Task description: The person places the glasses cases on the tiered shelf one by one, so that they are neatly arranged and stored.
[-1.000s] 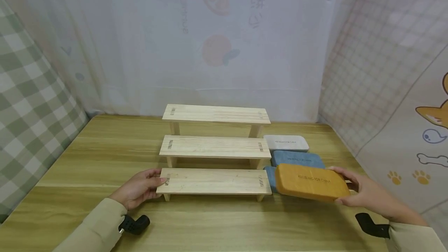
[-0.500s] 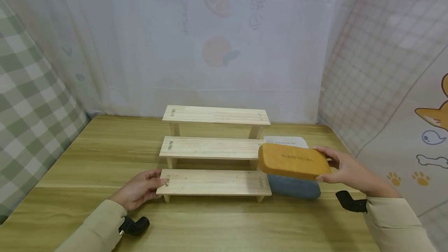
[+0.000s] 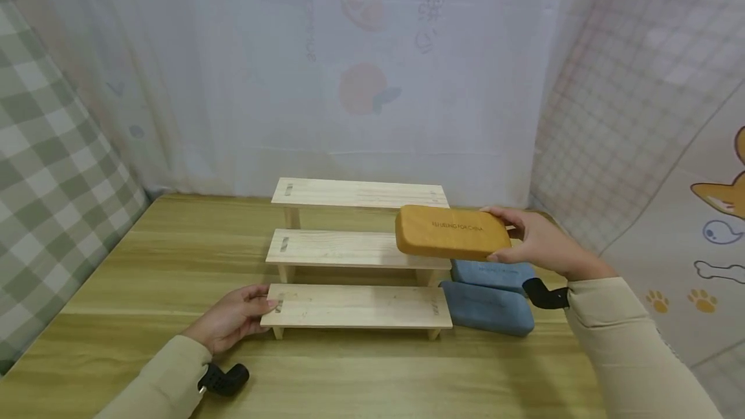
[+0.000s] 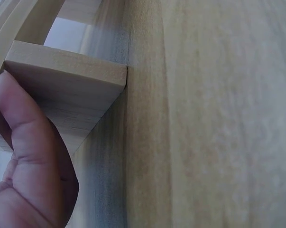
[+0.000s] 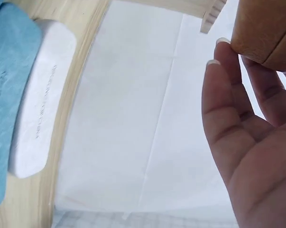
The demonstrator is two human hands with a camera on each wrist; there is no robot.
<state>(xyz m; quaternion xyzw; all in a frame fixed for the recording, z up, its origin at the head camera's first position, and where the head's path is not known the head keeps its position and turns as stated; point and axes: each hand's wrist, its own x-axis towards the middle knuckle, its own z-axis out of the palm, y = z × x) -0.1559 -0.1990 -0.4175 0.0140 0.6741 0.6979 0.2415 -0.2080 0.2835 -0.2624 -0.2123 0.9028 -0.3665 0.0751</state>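
Note:
My right hand [image 3: 538, 242] pinches the right end of a mustard-yellow glasses case [image 3: 451, 231], thumb at the near side and fingers at the far side. The case is raised and overlaps the right part of the middle step in the head view. Only its brown-looking corner [image 5: 263, 33] shows in the right wrist view. My left hand [image 3: 229, 317] grips the left end of the lowest step of a three-step wooden display stand [image 3: 355, 306]. In the left wrist view a finger [image 4: 31, 137] lies against the stand's leg [image 4: 71, 71].
Two blue cases [image 3: 489, 308] lie to the right of the stand. Beyond them a white case [image 5: 45, 99] shows in the right wrist view, hidden in the head view. A white curtain [image 3: 233, 83] hangs behind the wooden table [image 3: 372, 380].
My right hand has lifted the yellow glasses case and carried it left and farther back, from over the blue cases to the stand's middle step. The left hand has stayed in place.

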